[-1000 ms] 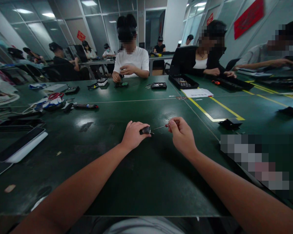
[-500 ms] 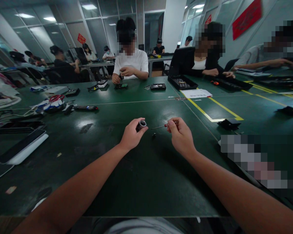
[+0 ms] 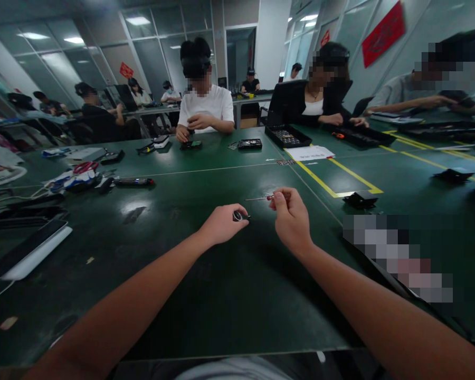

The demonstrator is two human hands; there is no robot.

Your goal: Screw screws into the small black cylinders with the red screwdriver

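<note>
Small black cylinder (image 3: 238, 216) pinched in closed left grip (image 3: 222, 224) (right grip (image 3: 290, 217) clasping screwdriver (image 3: 261, 198))

A wide, dark green counter (image 3: 229, 295) fills the room's middle, glossy under the ceiling lights and marked with yellow tape lines (image 3: 332, 187) toward the right. On its left edge lies a flat white-and-black device (image 3: 27, 250). Further back on the left sits a jumble of cables with red-handled scissors (image 3: 82, 168), and just beside it a dark pen-shaped tool (image 3: 133, 182). Near the far side rest a black parts tray (image 3: 287, 136), a white sheet of paper (image 3: 311, 153) and a small black box (image 3: 249, 143). A small black bracket (image 3: 360, 200) sits by the tape corner.
</note>
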